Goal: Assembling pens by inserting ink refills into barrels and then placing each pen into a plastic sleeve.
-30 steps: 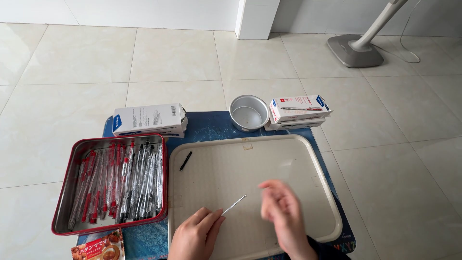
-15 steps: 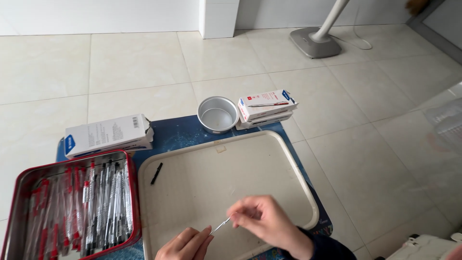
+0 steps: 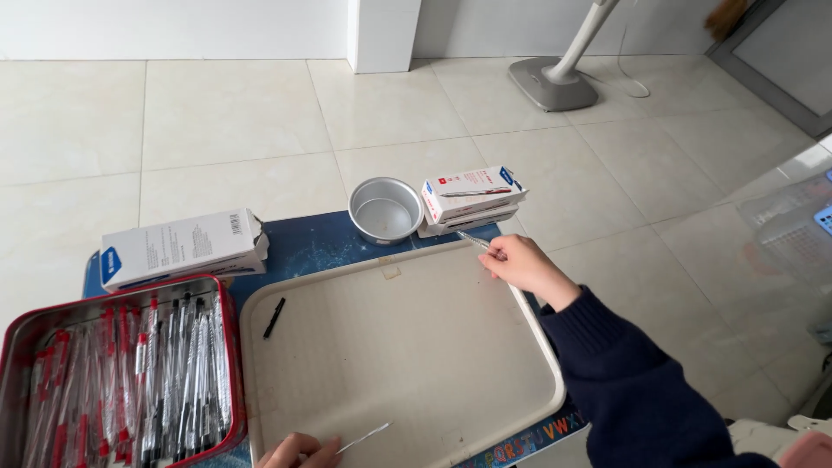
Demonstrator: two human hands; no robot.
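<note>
My right hand (image 3: 520,264) reaches over the far right rim of the cream tray (image 3: 407,347). It pinches a small clear pen piece (image 3: 475,240) whose tip lies just below the stacked red-and-white boxes (image 3: 472,195). A round metal bowl (image 3: 386,208) stands left of those boxes. Only the fingertips of my left hand (image 3: 299,451) show at the bottom edge, where they hold a thin white refill (image 3: 364,436) over the tray's near side. A black pen cap (image 3: 274,317) lies on the tray's left part.
A red metal tray (image 3: 113,284) full of several red and black pens sits at the left. Behind it lies a long white box (image 3: 182,247) on the blue mat (image 3: 303,243). A fan base (image 3: 555,82) stands on the tiled floor beyond.
My right hand has left the refill near my left hand and moved up and right to the boxes, carrying a clear piece. The left hand stays low with the refill. The view has shifted.
</note>
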